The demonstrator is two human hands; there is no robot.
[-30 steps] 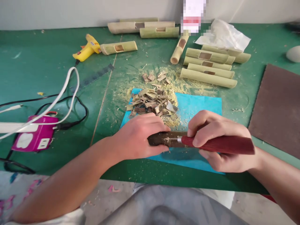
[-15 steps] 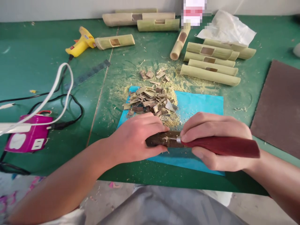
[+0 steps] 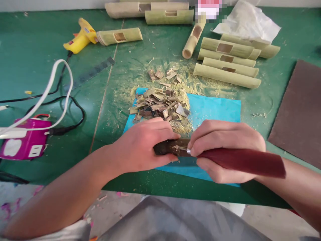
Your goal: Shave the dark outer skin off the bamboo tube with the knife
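Observation:
My left hand (image 3: pixel 150 147) is closed around a dark brown bamboo piece (image 3: pixel 165 147), fingers on its far side and thumb on the near side. My right hand (image 3: pixel 225 150) grips a carving tool (image 3: pixel 247 162) with a long dark-red handle and a silver collar. The tool's thin metal shaft points left, its end at the bamboo's top face, where pale shavings lie. The exact shape of its tip is too small to tell. Under the hands lies a blue sheet (image 3: pixel 215 108). Just beyond my left hand is a pile of bamboo chips (image 3: pixel 162 105) with pale sawdust.
Several cut bamboo tubes (image 3: pixel 227 75) with rectangular openings lie at the back right, near a crumpled white bag (image 3: pixel 248 23). At the left are a yellow glue gun (image 3: pixel 81 38), cables and a magenta power box (image 3: pixel 25 139). A brown board (image 3: pixel 298 113) lies at the right.
The tool's handle has tilted, its butt end now lower and farther right. My right hand has shifted slightly left along with the collar. The whole view has moved a little.

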